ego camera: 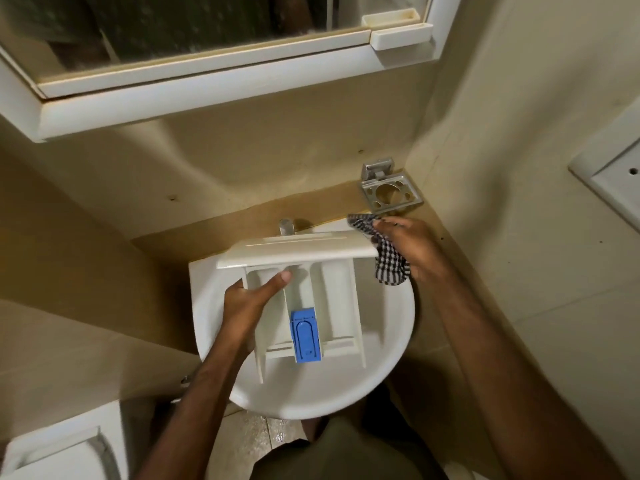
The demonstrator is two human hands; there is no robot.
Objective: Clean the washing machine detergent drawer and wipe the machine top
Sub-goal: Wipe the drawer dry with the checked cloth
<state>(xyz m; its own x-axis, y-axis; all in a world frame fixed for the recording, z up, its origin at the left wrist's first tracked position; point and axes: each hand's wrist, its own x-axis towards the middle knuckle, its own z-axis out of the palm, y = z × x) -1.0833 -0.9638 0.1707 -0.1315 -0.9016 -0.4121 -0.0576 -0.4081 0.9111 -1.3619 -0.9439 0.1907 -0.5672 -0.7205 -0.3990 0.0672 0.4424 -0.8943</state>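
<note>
Two bare forearms reach out over a white wash basin (388, 327), above which the detergent drawer (311, 289) is held out of its machine, apparently so any drips fall into the bowl. The left hand (247, 299) grips the drawer's left wall, thumb laid inside a compartment and fingers curled beneath, steadying it with the blue insert (306, 336) facing up. Farther on, the right hand (407, 242) pinches a bunched checked cloth (384, 254) against the front panel's right end, by the tap (286, 226), seemingly to wipe it.
</note>
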